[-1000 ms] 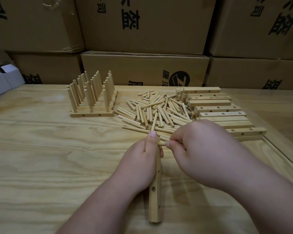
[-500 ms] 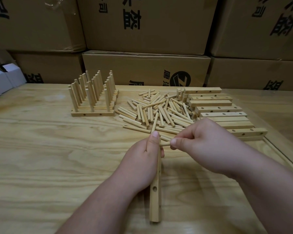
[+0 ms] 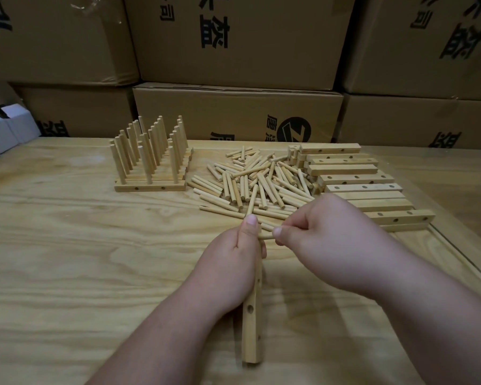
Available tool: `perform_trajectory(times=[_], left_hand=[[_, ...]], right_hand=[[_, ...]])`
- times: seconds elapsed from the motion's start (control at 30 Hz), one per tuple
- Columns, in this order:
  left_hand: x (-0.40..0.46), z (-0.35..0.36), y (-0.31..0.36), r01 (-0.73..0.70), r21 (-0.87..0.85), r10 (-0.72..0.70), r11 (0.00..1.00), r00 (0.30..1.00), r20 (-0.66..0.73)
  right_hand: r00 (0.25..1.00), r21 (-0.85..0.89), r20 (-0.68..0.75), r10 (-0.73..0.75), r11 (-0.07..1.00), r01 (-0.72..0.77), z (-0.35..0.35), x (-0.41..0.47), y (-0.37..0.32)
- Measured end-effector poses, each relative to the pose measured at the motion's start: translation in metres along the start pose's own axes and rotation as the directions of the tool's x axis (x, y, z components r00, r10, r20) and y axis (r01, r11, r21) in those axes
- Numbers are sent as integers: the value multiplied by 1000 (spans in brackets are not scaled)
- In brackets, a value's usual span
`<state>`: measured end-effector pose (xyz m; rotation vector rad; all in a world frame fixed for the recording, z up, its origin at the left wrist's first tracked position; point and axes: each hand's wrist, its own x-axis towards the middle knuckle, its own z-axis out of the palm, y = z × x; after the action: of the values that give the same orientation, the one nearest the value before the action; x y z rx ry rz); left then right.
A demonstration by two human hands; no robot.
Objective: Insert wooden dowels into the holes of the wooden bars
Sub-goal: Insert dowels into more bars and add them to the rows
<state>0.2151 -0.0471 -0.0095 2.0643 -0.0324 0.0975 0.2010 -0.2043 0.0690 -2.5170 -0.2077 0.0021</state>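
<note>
My left hand [image 3: 228, 262] grips a wooden bar [image 3: 251, 332] that lies lengthwise on the table, its near end with holes showing below my palm. My right hand [image 3: 328, 240] pinches a dowel [image 3: 265, 236] held sideways, its left tip at the bar's far end beside my left thumb. Whether the tip sits inside a hole is hidden by my fingers. Behind my hands lies a loose pile of dowels [image 3: 256, 184]. A stack of bare bars [image 3: 356, 182] with holes sits to the right of the pile.
Finished bars with upright dowels [image 3: 150, 159] stand at the back left of the wooden table [image 3: 67, 245]. Cardboard boxes [image 3: 233, 45] wall off the far side. White boxes [image 3: 3, 132] sit at the left edge. A raised wooden rim [image 3: 461, 257] runs along the right.
My right hand has drawn back to the right, so more of the dowel shows between it and my left thumb. The left hand and bar stay in place.
</note>
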Motion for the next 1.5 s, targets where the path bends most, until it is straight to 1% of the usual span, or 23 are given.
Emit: perform_trajectory(times=[0.1, 0.23, 0.3, 0.43, 0.47, 0.63, 0.77, 1.0, 1.13, 1.2, 1.27, 1.33, 1.37, 1.43, 1.5], left_hand=[[0, -1, 2, -8, -13, 8, 1000, 1000, 10], [0, -2, 2, -16, -6, 16, 1000, 1000, 10], [0, -1, 2, -13, 13, 13, 1000, 1000, 0], [1, 0, 1, -3, 29, 3, 1000, 1000, -5], [1, 0, 1, -4, 29, 4, 1000, 1000, -7], [1, -2, 0, -17, -13, 17, 1000, 1000, 17], [0, -5, -3, 4, -81, -2, 997, 1000, 24], [-3, -8, 0, 13, -112, -12, 994, 1000, 5], [-4, -6, -1, 9, -180, -9, 984, 1000, 3], [-3, -6, -1, 18, -258, -19, 966, 1000, 1], [-5, -8, 0, -1, -339, 24, 941, 998, 61], [-6, -8, 2, -24, -341, 68, 940, 991, 117], [-5, -8, 3, -25, -338, 69, 941, 991, 118], [-2, -7, 4, 9, -383, 24, 924, 996, 81], [0, -9, 3, 60, -469, -53, 881, 998, 29]], right_hand=[[999, 89, 46, -7, 996, 3, -2, 3, 6], [999, 168, 51, 2, 986, -11, -1, 4, 11], [999, 151, 35, 6, 988, -11, 0, 3, 11], [999, -15, -22, -32, 999, 31, 3, 0, 3], [999, -31, -29, -32, 999, 31, 4, 0, 2], [1000, 54, -11, -11, 998, 12, 5, 1, 5], [1000, 149, 6, -16, 989, 15, 7, 3, 9], [999, 202, 7, -36, 979, 34, 11, 4, 13], [998, 175, -16, -53, 983, 55, 11, 5, 14], [998, 219, -24, -50, 974, 54, 11, 7, 15], [998, 307, -52, -28, 951, 42, 9, 10, 20], [993, 396, -121, -5, 917, 53, 5, 14, 27], [988, 423, -153, 0, 904, 65, 3, 15, 30], [980, 498, -200, 19, 863, 85, 1, 17, 34], [962, 578, -263, 70, 810, 99, 2, 19, 39]])
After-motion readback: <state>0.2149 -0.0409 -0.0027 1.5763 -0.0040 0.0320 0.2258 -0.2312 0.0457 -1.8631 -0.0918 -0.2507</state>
